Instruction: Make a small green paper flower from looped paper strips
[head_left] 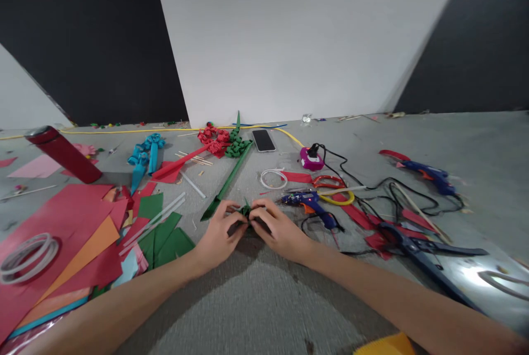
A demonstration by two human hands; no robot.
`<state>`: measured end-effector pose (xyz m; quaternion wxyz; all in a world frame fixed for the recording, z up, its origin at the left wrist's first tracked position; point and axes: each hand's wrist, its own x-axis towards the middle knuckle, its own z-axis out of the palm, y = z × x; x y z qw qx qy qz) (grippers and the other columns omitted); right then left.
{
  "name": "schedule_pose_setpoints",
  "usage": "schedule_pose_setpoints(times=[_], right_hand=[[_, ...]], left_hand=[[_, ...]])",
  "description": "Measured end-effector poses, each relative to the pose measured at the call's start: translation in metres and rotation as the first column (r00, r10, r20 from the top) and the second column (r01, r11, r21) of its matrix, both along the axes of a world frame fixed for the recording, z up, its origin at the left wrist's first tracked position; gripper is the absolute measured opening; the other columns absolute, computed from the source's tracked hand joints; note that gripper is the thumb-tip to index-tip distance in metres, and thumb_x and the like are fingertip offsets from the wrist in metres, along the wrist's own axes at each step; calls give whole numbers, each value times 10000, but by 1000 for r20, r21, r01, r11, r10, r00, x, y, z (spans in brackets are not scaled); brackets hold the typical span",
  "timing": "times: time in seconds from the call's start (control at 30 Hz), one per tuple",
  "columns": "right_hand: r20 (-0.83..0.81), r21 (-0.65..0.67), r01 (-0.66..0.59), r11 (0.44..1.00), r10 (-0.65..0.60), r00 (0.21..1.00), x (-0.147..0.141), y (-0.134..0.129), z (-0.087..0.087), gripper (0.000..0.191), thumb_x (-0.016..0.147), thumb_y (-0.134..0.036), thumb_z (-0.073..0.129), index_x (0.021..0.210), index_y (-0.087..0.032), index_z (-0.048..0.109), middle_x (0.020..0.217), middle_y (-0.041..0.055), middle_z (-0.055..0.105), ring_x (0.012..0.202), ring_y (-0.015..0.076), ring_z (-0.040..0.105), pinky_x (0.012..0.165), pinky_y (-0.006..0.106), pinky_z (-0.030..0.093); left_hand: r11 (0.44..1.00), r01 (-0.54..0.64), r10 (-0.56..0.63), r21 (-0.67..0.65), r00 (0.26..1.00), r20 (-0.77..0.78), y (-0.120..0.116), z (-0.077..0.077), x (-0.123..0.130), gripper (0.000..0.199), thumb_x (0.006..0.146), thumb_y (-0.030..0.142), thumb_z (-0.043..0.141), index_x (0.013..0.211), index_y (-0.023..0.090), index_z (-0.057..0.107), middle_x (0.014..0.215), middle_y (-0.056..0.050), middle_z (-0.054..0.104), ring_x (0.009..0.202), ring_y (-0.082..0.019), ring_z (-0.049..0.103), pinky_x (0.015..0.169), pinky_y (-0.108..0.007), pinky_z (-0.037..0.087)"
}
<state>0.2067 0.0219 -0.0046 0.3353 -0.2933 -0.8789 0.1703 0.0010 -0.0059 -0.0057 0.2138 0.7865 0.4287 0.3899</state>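
Observation:
Between my two hands, near the middle of the view, is a small dark green folded paper piece (246, 210). My left hand (221, 234) pinches it from the left, fingers curled. On its other side my right hand (275, 228) is closed on it, thumb and fingertips together. The fingers cover most of the piece. A long green paper stem (231, 176) lies just beyond my left hand. To the right of my right hand rests a blue glue gun (309, 202).
Coloured paper sheets (61, 222) and a red bottle (64, 154) are on the left. Red paper flowers (214, 140), a phone (263, 141) and a purple power adapter (311, 159) stand farther back. Scissors (333, 181), cables, another glue gun (432, 173) and dark-handled cutters (417, 258) are on the right.

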Motion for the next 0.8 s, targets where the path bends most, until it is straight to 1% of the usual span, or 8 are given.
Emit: schedule_pose_setpoints(times=[0.1, 0.43, 0.63, 0.8], right_hand=[[6, -5, 14, 1000, -14, 1000, 0, 0, 1, 130, 985, -172, 455, 1057, -226, 548, 1133, 103, 548, 1091, 229, 570, 953, 407, 519], [12, -26, 27, 999, -26, 1000, -1, -1, 2, 127, 964, -142, 462, 1040, -223, 523, 1113, 100, 541, 1066, 229, 559, 942, 411, 510], [13, -12, 15, 1000, -15, 1000, -1, -1, 2, 173, 892, -129, 559, 1037, -220, 530, 1143, 107, 526, 1112, 247, 539, 972, 428, 494], [18, -22, 10, 1000, -10, 1000, -1, -2, 2, 154, 910, -116, 526, 1026, -218, 517, 1148, 109, 527, 1116, 241, 532, 978, 426, 491]], left_hand=[[1000, 8, -8, 2, 1000, -5, 1, -1, -1, 116, 930, 139, 555, 946, 202, 651, 1151, -93, 494, 1030, -199, 582, 953, -396, 493], [999, 49, -48, 3, 998, -44, 0, 0, -2, 153, 896, 64, 534, 942, 190, 607, 1156, -102, 472, 1065, -209, 544, 964, -398, 472], [999, 49, -49, -4, 998, -35, -1, 1, -1, 161, 895, 59, 529, 937, 192, 609, 1125, -100, 487, 1050, -213, 548, 949, -399, 481], [998, 57, -57, 8, 997, -44, 0, 1, -1, 185, 888, 46, 523, 942, 193, 621, 1125, -100, 495, 1037, -210, 559, 932, -394, 493]])
